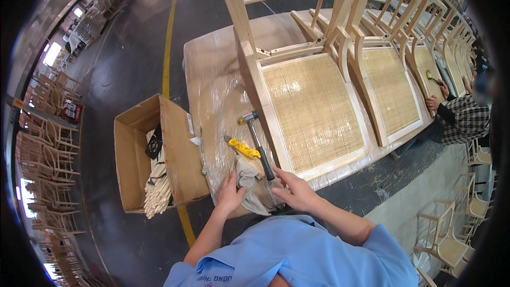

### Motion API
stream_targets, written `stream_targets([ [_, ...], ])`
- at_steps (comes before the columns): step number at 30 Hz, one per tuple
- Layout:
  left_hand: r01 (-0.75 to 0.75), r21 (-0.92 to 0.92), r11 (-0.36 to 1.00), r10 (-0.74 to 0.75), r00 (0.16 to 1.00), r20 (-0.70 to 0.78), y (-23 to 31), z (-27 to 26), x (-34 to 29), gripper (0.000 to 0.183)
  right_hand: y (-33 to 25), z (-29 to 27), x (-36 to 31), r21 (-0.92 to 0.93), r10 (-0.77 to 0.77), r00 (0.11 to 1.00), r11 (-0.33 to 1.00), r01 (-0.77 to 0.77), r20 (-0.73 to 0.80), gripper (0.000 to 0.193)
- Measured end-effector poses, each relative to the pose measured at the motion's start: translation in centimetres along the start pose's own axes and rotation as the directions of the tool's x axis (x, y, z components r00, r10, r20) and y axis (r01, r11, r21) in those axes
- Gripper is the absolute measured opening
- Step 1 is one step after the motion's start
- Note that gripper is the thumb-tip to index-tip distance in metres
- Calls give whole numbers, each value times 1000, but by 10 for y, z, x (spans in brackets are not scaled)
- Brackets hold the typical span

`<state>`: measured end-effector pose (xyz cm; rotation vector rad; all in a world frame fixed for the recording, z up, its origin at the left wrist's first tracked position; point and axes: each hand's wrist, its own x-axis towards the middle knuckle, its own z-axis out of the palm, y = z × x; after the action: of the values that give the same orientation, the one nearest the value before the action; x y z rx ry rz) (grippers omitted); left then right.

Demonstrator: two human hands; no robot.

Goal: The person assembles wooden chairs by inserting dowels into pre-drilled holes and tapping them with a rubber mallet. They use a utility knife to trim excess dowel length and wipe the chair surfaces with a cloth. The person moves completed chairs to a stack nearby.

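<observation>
A crumpled grey cloth (248, 185) lies at the near edge of a plastic-wrapped work surface (212, 82). Beside its left edge is my left hand (230, 195), fingers stretched out and thumb against the fabric. My right hand (295, 191) hovers at the other side, fingers spread, near the end of a hammer's dark grip. That hammer (256, 135) lies with its two-faced head pointing away from me. A yellow utility knife (243, 148) rests left of it, just beyond the cloth. To the right, a pale wooden chair frame (313, 114) with a woven cane panel lies on the surface.
An open cardboard box (180, 154) at left holds a bundle of thin wooden sticks (158, 190). More cane-panelled chairs (388, 90) line the surface rightward. A co-worker in a checked shirt (467, 119) works at far right, a tool nearby. Finished-looking chairs (451, 244) stand lower right.
</observation>
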<state>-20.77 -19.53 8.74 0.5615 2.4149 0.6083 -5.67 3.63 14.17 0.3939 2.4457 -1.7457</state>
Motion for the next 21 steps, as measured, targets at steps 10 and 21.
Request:
stream_targets([
  [10, 24, -665, 747, -133, 985, -114, 20, 14, -23, 40, 91, -82, -131, -490, 405, 901, 824, -284, 158, 63],
  [21, 397, -813, 425, -527, 839, 135, 124, 121, -70, 36, 89, -334, -3, -519, 168, 956, 855, -21, 239, 55],
])
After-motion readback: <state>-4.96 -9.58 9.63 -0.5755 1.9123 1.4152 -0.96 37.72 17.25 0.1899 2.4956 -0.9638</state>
